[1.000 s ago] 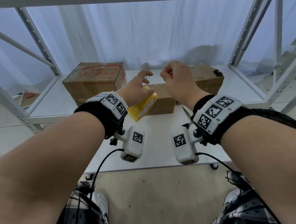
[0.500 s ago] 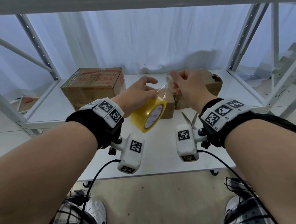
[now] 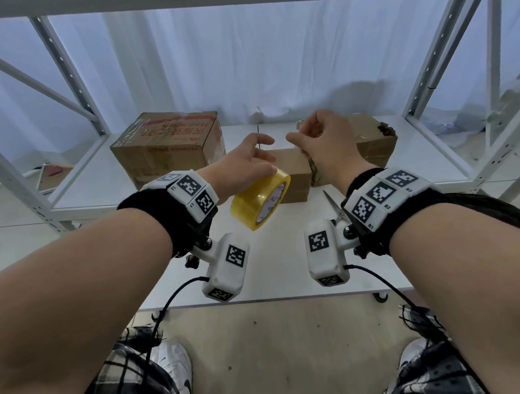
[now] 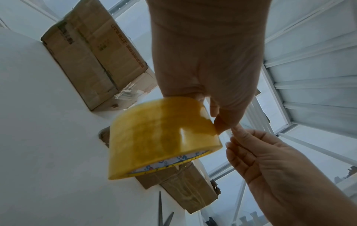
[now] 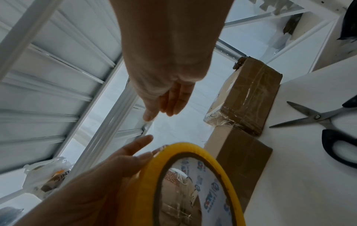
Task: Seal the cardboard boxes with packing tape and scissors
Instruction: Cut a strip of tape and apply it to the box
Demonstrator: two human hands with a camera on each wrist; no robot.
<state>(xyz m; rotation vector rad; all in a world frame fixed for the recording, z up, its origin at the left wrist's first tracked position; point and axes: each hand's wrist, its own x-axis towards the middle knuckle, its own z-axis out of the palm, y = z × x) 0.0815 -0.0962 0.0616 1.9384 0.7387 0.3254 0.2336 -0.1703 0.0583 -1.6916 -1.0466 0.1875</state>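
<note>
Here, above the bench: left hand curled round the yellow tape roll, right hand just beside it, thumb and forefinger apparently pinching the free tape end. Straight ahead and below, touching the bench: small cardboard box, nearer the right hand. Scissors untouched, right of that box.

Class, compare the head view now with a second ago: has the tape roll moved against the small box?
Yes. The tape roll now sits lower and nearer the person, overlapping the small box less.
</note>
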